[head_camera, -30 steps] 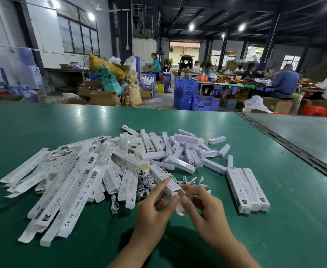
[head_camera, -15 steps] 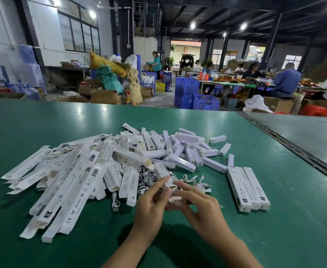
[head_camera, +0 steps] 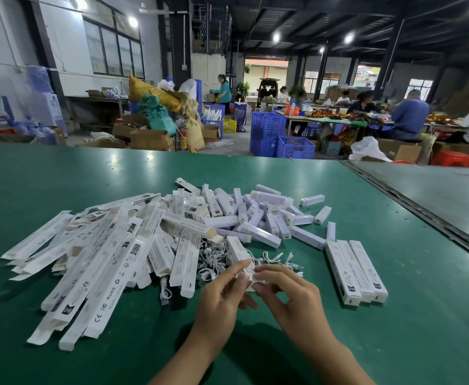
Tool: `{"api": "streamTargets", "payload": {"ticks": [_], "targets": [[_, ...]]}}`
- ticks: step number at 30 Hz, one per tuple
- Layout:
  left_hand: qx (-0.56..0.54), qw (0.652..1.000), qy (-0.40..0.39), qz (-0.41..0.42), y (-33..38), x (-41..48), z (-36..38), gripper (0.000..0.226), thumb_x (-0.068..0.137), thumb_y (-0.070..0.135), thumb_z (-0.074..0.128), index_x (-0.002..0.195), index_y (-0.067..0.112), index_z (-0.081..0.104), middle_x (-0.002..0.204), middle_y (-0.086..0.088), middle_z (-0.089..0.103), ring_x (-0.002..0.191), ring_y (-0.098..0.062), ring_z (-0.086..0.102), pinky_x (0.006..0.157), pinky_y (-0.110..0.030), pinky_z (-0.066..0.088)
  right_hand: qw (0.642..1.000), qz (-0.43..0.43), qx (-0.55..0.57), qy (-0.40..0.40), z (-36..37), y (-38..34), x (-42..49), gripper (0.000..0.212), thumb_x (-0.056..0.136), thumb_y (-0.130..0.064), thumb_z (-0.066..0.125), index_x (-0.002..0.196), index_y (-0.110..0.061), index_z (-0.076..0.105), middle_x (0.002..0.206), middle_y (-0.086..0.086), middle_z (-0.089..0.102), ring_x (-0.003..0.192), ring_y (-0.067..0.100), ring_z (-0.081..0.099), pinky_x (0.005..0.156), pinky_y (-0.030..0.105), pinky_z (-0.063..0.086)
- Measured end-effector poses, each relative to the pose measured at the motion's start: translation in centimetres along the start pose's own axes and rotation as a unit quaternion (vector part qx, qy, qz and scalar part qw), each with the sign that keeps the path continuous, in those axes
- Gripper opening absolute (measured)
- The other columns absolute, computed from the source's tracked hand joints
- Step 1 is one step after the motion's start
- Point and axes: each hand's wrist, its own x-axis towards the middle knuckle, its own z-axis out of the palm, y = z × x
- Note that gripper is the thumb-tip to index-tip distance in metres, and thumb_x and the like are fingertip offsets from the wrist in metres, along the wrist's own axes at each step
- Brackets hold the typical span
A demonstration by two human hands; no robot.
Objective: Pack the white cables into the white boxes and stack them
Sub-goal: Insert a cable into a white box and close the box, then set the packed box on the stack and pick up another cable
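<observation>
**Desk:** What is in the boxes?

**Operator:** I see a row of three white boxes (head_camera: pixel 356 270) lying side by side and touching, to the right of the hands. I cannot see inside them. On the left, a heap of flat white boxes (head_camera: pixel 102 265) lies criss-crossed, several with open end flaps. Behind it sits a pile of short white blocks (head_camera: pixel 258 218), with a few strays toward the right.

**Desk:** And the cables?

**Operator:** The white cables (head_camera: pixel 279 258) lie loose in a tangle between the heap and the row, just beyond the fingertips.

**Desk:** The hands?

**Operator:** Both are on one white box (head_camera: pixel 237 252), which points away from me over the tangle. The left hand (head_camera: pixel 219 301) pinches its near end between thumb and forefinger, with the other fingers loosely curled. The right hand (head_camera: pixel 294 301) pinches the same end from the other side, its fingers bent over it. I cannot tell whether a cable is inside.

**Desk:** And around you?

**Operator:** I see a green tabletop (head_camera: pixel 408 329) with glare from the ceiling lamps. A second tabletop (head_camera: pixel 436 195) adjoins it on the right along a dark seam. Beyond is a warehouse floor with stacked blue crates (head_camera: pixel 266 134) and open cardboard cartons (head_camera: pixel 150 139). Seated people (head_camera: pixel 409 118) work at a far table, and one person (head_camera: pixel 224 93) stands further back.
</observation>
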Motion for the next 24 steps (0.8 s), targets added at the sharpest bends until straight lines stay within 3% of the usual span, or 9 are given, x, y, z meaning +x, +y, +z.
{"api": "streamTargets", "payload": {"ticks": [10,12,15,19,24], "targets": [[0.01,1.0,-0.015,-0.007,0.0,-0.1,-0.1,0.022,0.094,0.043,0.058,0.112,0.047,0.07,0.091,-0.002,0.076,0.076,-0.024,0.074,0.068,-0.025,0.055,0.999,0.024,0.02,-0.022,-0.3,-0.1,0.0,0.006,0.086,-0.012,0.071,0.089,-0.008,0.073,0.102,-0.005,0.068,0.084,0.007,0.067,0.07,0.026,0.056],[0.011,1.0,-0.022,-0.007,0.2,-0.1,-0.2,0.022,0.092,0.039,0.057,0.107,0.045,0.072,0.088,-0.003,0.076,0.076,-0.025,0.073,0.069,-0.026,0.056,0.998,0.05,0.034,-0.02,-0.3,-0.2,0.1,0.004,0.083,-0.014,0.074,0.087,-0.013,0.072,0.096,-0.008,0.069,0.078,0.008,0.067,0.067,0.025,0.054],[0.011,0.999,-0.041,-0.009,0.3,-0.2,-0.4,0.022,0.091,0.038,0.056,0.104,0.042,0.073,0.089,-0.005,0.075,0.078,-0.026,0.071,0.074,-0.032,0.059,0.99,0.124,0.068,-0.01,-0.4,-0.6,0.1,0.017,0.077,-0.025,0.076,0.089,-0.031,0.065,0.083,-0.014,0.069,0.064,0.009,0.064,0.061,0.017,0.05],[0.013,0.998,-0.064,-0.019,0.4,-0.3,-0.5,0.023,0.093,0.036,0.054,0.104,0.039,0.074,0.092,-0.004,0.073,0.079,-0.018,0.069,0.075,-0.028,0.057,0.992,0.114,0.055,-0.007,-0.5,-0.5,0.1,0.02,0.075,-0.025,0.078,0.086,-0.036,0.065,0.076,-0.011,0.066,0.064,0.012,0.062,0.06,0.026,0.053],[0.044,0.998,-0.048,0.009,1.1,-0.4,-0.1,0.028,0.094,0.035,0.049,0.103,0.051,0.072,0.091,0.005,0.075,0.079,-0.009,0.069,0.073,-0.02,0.054,0.99,0.124,0.065,-0.023,0.0,-0.7,-0.1,0.015,0.086,-0.027,0.074,0.097,-0.034,0.067,0.099,-0.016,0.062,0.078,0.01,0.067,0.072,0.021,0.055]]}}
